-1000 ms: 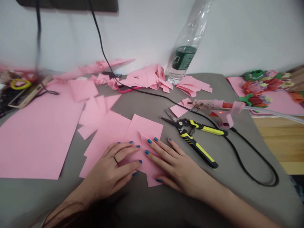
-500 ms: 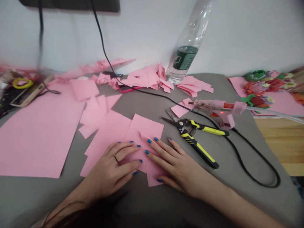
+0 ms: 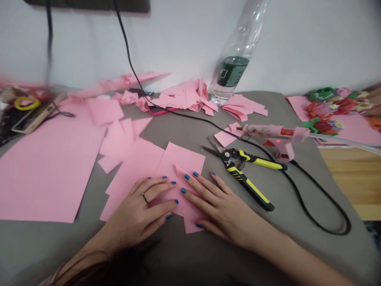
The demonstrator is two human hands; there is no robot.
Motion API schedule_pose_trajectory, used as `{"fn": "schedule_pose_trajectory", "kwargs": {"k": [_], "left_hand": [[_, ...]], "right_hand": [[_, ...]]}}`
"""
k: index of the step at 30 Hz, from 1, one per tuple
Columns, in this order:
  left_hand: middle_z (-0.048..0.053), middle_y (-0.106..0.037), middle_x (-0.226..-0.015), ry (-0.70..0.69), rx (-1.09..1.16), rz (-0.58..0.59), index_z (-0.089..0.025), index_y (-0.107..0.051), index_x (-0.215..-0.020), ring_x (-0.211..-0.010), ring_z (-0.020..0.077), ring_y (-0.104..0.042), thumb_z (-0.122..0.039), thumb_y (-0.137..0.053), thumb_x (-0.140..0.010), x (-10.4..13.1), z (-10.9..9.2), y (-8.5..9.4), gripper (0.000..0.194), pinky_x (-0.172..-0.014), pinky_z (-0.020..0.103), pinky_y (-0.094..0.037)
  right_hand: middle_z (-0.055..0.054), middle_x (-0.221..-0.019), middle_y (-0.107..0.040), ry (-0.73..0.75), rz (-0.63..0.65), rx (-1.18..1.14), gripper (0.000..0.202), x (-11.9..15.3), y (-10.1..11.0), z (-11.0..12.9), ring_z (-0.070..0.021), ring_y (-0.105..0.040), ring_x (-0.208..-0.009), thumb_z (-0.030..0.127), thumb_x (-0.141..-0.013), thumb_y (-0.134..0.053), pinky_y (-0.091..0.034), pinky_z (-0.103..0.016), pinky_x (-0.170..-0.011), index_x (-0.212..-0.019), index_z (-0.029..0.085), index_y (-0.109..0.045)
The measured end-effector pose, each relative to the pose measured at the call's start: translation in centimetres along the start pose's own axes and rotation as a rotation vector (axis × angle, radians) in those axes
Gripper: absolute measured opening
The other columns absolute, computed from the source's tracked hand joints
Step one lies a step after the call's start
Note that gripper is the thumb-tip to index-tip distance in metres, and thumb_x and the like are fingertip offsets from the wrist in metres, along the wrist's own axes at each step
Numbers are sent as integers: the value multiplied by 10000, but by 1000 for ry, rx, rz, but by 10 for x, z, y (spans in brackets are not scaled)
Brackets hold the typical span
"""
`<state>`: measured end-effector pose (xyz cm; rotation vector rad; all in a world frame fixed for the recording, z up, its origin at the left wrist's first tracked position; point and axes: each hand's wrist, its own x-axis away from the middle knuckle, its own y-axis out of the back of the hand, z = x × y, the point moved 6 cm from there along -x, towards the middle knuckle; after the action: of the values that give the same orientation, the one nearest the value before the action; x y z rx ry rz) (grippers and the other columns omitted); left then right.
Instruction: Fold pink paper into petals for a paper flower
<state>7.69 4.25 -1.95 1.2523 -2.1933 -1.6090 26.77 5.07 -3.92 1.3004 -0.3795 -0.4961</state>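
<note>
My left hand [image 3: 139,210] and my right hand [image 3: 217,206] lie flat, side by side, on a small pink paper square [image 3: 181,163] on the grey table. Fingers of both hands press down on a folded flap near the square's middle; the fingertips nearly meet. Neither hand grips the paper. The nails are painted blue and the left hand wears a ring. More pink sheets lie under and left of the square.
Yellow-and-black snips [image 3: 244,167] lie just right of my right hand. A pink glue gun [image 3: 276,137] with a black cord [image 3: 315,206] sits beyond. A clear bottle [image 3: 235,59] stands at the back among pink scraps [image 3: 187,97]. A large pink sheet [image 3: 47,167] lies left; paper flowers [image 3: 330,107] far right.
</note>
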Motion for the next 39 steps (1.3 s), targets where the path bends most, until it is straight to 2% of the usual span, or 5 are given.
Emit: {"fn": "schedule_pose_trajectory", "kwargs": {"k": [13, 21, 26, 32, 39], "left_hand": [[137, -656, -1324, -35, -43, 0, -207, -711, -1131, -1272, 308, -537, -110, -529, -924, -2, -4, 1, 292, -1034, 517, -423], [79, -672, -1290, -70, -130, 70, -278, -709, -1175, -1221, 268, -548, -243, -589, -947, -3, -12, -5, 260, -1206, 561, -167], [76, -681, -1282, -59, -109, 65, -279, -707, -1188, -1206, 261, -565, -246, -621, -929, -3, -10, -5, 275, -1202, 560, -220], [56, -690, -1273, -63, -85, 58, -289, -714, -1175, -1199, 262, -562, -210, -610, -936, -7, -9, -3, 272, -1189, 557, -258], [65, -679, -1288, -43, -64, 77, -300, -724, -1151, -1252, 281, -532, -203, -600, -942, -7, -8, -4, 261, -1166, 574, -282]], "right_hand": [[-152, -1660, -252, 0, -11, 8, 606, 1, -2, 0, -335, -316, -1497, 308, -976, -553, -330, -599, -1135, -1546, 186, -387], [-163, -1648, -284, 0, -5, 11, 609, -1, 0, 1, -352, -350, -1478, 286, -954, -579, -371, -601, -1105, -1529, 176, -413], [-156, -1635, -330, -21, -3, -13, 600, -2, 4, 1, -336, -356, -1474, 276, -948, -571, -370, -585, -1116, -1523, 178, -427], [-130, -1567, -466, -58, -27, -44, 452, -16, 17, 0, -354, -446, -1388, 302, -969, -566, -411, -577, -1083, -1403, 175, -563], [-143, -1496, -543, -44, -39, -73, 515, -33, 27, -5, -363, -469, -1317, 362, -981, -563, -416, -550, -1059, -1443, 139, -528]]}}
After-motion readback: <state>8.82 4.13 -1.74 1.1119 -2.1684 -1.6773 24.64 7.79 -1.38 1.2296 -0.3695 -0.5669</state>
